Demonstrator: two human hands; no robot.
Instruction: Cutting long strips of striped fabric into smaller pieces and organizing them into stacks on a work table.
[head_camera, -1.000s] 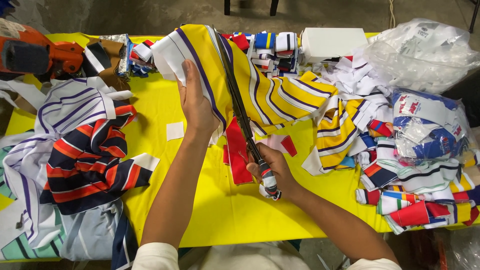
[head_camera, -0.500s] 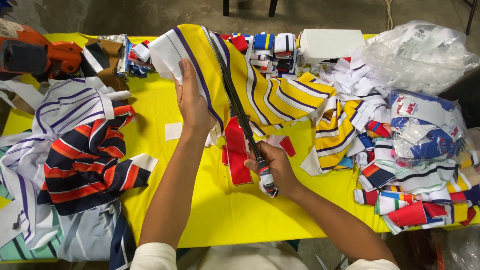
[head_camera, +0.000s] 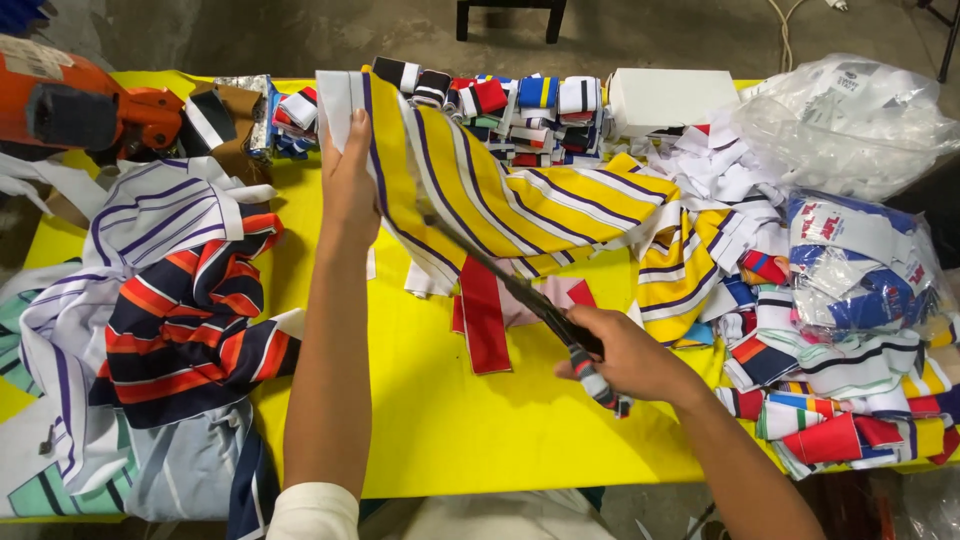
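Hands: I count two, my left hand (head_camera: 348, 195) flat on the cloth, my right hand (head_camera: 628, 352) closed round a handle.
Scissors: one pair of scissors (head_camera: 530, 300), in my right grip.
Yellow striped cloth: one yellow striped cloth (head_camera: 480, 190), under my left palm.
Red strips: two, a red strip (head_camera: 484, 315) just left of my right grip and a smaller one beside it.
White boxes: one white box (head_camera: 668, 98), far beyond my right grip.
Orange tools: one orange power tool (head_camera: 80, 105), far left of my left hand.
Clear bags: I make out two, the clear plastic bag (head_camera: 850, 120) and a filled one nearer.
Rolled scraps: too many to count.
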